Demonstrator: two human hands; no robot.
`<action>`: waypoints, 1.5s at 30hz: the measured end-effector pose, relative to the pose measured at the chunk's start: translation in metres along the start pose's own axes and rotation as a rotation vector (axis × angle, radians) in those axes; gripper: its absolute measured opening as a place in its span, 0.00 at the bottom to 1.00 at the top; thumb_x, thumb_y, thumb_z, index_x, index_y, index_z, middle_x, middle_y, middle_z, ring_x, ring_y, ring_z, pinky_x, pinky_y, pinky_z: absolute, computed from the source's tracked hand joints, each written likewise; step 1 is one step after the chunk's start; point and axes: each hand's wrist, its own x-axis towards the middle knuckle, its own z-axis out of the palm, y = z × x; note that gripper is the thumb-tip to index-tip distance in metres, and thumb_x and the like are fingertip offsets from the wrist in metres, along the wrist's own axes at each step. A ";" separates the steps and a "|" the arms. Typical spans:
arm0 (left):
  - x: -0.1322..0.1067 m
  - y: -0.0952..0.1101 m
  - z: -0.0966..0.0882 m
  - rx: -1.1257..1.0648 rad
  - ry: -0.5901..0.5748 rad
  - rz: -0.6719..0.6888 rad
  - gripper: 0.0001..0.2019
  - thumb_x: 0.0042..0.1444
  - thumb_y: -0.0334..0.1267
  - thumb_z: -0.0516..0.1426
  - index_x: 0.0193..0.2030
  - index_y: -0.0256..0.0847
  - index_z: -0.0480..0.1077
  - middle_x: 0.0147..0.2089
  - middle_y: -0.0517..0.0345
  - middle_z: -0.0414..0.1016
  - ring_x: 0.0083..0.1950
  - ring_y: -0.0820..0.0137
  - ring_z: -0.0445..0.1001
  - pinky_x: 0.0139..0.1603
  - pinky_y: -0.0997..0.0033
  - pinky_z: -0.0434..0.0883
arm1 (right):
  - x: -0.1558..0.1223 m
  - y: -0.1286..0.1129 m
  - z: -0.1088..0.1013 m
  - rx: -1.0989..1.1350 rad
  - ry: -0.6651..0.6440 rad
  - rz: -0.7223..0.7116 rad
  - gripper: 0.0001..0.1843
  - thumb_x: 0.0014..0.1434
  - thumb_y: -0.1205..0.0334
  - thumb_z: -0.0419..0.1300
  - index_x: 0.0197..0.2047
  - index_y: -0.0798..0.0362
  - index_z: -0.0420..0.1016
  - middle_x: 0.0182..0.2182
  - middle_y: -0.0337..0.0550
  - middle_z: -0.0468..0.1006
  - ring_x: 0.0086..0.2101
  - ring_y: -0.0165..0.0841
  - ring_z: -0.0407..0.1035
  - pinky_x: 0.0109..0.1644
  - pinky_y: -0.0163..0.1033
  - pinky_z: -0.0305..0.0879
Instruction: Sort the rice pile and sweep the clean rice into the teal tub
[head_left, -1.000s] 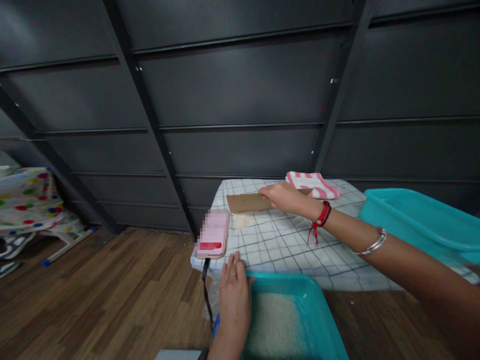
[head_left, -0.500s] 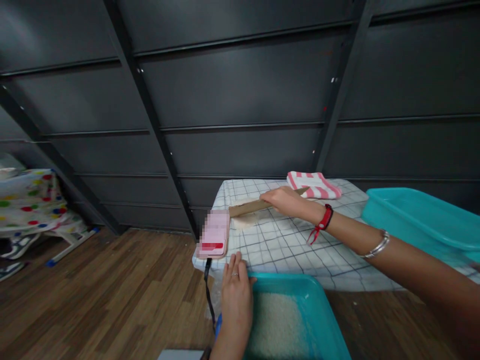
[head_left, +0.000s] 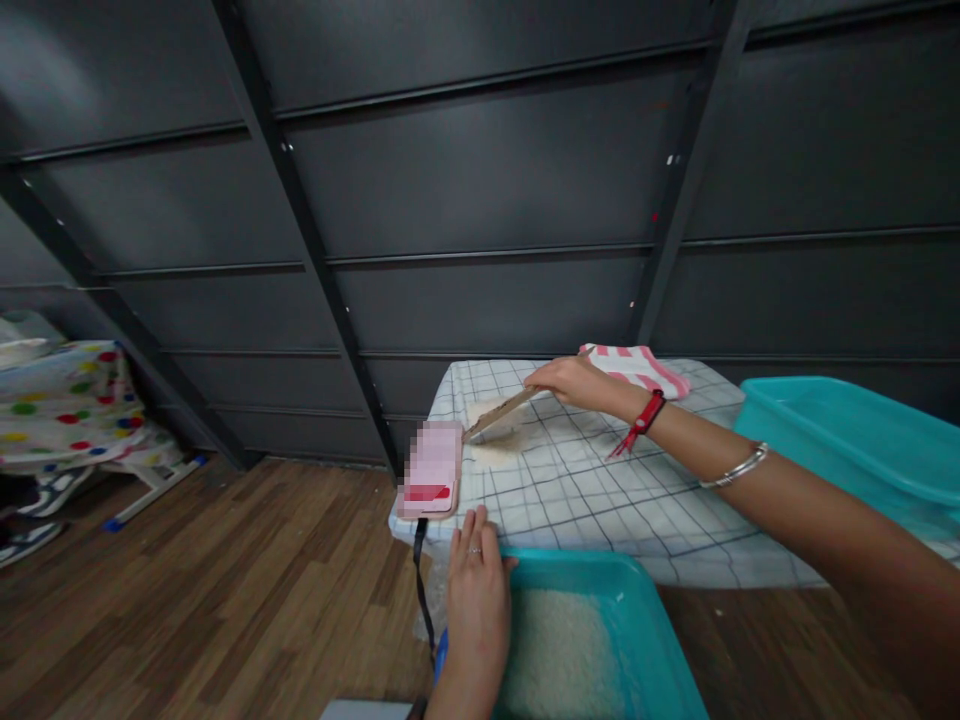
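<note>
A flat strip of brown cardboard (head_left: 499,412) is in my right hand (head_left: 566,380), pinched from above, its left end tilted down to the checked tablecloth. A pale, grain-like patch (head_left: 496,455) lies on the cloth under and around that lower end. My left hand (head_left: 476,575) lies along the left corner of a teal tub (head_left: 577,562), thumb over the rim and fingers stretched forward against the table's edge. White rice-like grain (head_left: 562,650) fills the bottom of this tub. My left forearm hides the tub's left wall.
A phone in a pink case (head_left: 435,470) lies on the table's left corner, a black strap (head_left: 422,570) hanging below. Behind are a pink-striped towel (head_left: 637,368) and a dark panelled wall (head_left: 487,180). Another teal tub (head_left: 847,430) stands right. A dotted cloth (head_left: 67,405) covers a table far left.
My right hand has turned the cardboard from its broad face to nearly edge-on, with the left end slightly lower. My left hand stays at the tub. The view has shifted slightly.
</note>
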 end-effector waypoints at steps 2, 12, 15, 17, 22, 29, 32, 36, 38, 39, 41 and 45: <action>0.000 0.000 -0.001 0.004 0.004 0.006 0.15 0.51 0.22 0.50 0.46 0.35 0.64 0.55 0.35 0.71 0.58 0.53 0.69 0.54 0.46 0.70 | -0.003 0.003 0.003 0.011 -0.014 -0.007 0.18 0.50 0.81 0.51 0.36 0.53 0.75 0.33 0.41 0.78 0.36 0.31 0.71 0.41 0.36 0.62; 0.001 0.001 -0.003 0.013 0.031 0.016 0.15 0.51 0.23 0.50 0.46 0.38 0.64 0.54 0.39 0.73 0.57 0.55 0.70 0.53 0.48 0.70 | -0.026 -0.003 -0.014 0.010 -0.025 0.017 0.23 0.47 0.83 0.49 0.41 0.55 0.74 0.40 0.46 0.78 0.41 0.34 0.71 0.43 0.37 0.63; 0.001 0.002 -0.003 0.011 0.028 0.014 0.14 0.51 0.23 0.50 0.45 0.37 0.64 0.54 0.38 0.72 0.57 0.55 0.70 0.53 0.48 0.70 | -0.017 -0.005 -0.007 0.017 -0.053 -0.008 0.22 0.47 0.84 0.49 0.40 0.56 0.74 0.39 0.46 0.79 0.41 0.34 0.71 0.44 0.38 0.63; 0.001 0.002 -0.003 0.005 0.021 0.008 0.15 0.52 0.23 0.49 0.45 0.37 0.64 0.55 0.38 0.72 0.58 0.55 0.69 0.53 0.48 0.70 | -0.016 -0.005 -0.004 0.028 -0.078 -0.030 0.22 0.47 0.84 0.49 0.40 0.55 0.75 0.38 0.44 0.79 0.40 0.33 0.72 0.45 0.38 0.64; 0.002 0.001 -0.004 -0.003 0.021 0.016 0.14 0.51 0.22 0.50 0.45 0.36 0.65 0.55 0.37 0.72 0.57 0.54 0.69 0.53 0.47 0.70 | -0.032 0.002 -0.013 0.037 -0.100 -0.066 0.24 0.47 0.83 0.49 0.41 0.55 0.75 0.39 0.45 0.79 0.41 0.33 0.72 0.46 0.38 0.64; 0.002 0.002 -0.004 0.025 -0.002 0.002 0.14 0.51 0.22 0.51 0.44 0.36 0.66 0.55 0.37 0.72 0.58 0.54 0.69 0.54 0.46 0.70 | -0.020 -0.010 -0.014 0.008 0.102 -0.116 0.21 0.51 0.81 0.49 0.42 0.55 0.74 0.39 0.46 0.79 0.42 0.35 0.72 0.48 0.42 0.65; 0.004 0.001 -0.008 0.031 -0.041 0.014 0.13 0.52 0.22 0.52 0.44 0.36 0.65 0.55 0.36 0.71 0.58 0.54 0.69 0.54 0.47 0.70 | 0.000 -0.022 -0.008 0.030 0.140 -0.246 0.21 0.52 0.81 0.48 0.44 0.56 0.73 0.40 0.47 0.79 0.43 0.34 0.71 0.50 0.42 0.64; 0.005 0.001 -0.012 0.025 -0.063 0.031 0.12 0.52 0.22 0.52 0.44 0.35 0.65 0.55 0.36 0.72 0.57 0.54 0.70 0.53 0.47 0.71 | 0.024 -0.031 0.000 0.043 0.143 -0.389 0.21 0.53 0.81 0.48 0.44 0.55 0.73 0.40 0.46 0.78 0.43 0.33 0.71 0.49 0.42 0.65; 0.005 0.001 -0.011 0.016 -0.057 0.022 0.12 0.52 0.22 0.52 0.43 0.36 0.65 0.54 0.36 0.72 0.57 0.54 0.70 0.53 0.46 0.71 | 0.031 -0.031 0.003 0.035 0.120 -0.431 0.20 0.53 0.81 0.48 0.43 0.55 0.73 0.39 0.47 0.79 0.42 0.34 0.71 0.49 0.42 0.65; 0.004 0.001 -0.010 0.011 -0.048 0.014 0.13 0.51 0.22 0.52 0.43 0.36 0.65 0.54 0.37 0.72 0.57 0.54 0.70 0.53 0.45 0.70 | 0.032 -0.030 0.003 0.031 0.106 -0.444 0.20 0.52 0.81 0.48 0.42 0.55 0.73 0.38 0.47 0.79 0.42 0.34 0.71 0.49 0.42 0.65; 0.003 0.002 -0.007 0.005 -0.023 -0.004 0.13 0.51 0.21 0.52 0.42 0.37 0.65 0.54 0.38 0.73 0.57 0.54 0.70 0.54 0.45 0.70 | 0.029 -0.025 0.001 0.033 0.084 -0.454 0.20 0.52 0.81 0.48 0.42 0.56 0.73 0.37 0.47 0.79 0.42 0.33 0.71 0.49 0.42 0.65; 0.002 0.003 -0.006 0.007 -0.010 -0.011 0.13 0.50 0.20 0.53 0.41 0.36 0.65 0.55 0.37 0.72 0.57 0.54 0.70 0.53 0.47 0.71 | 0.015 -0.010 -0.012 0.062 0.096 -0.443 0.19 0.54 0.81 0.48 0.41 0.55 0.73 0.38 0.45 0.79 0.43 0.32 0.71 0.51 0.41 0.63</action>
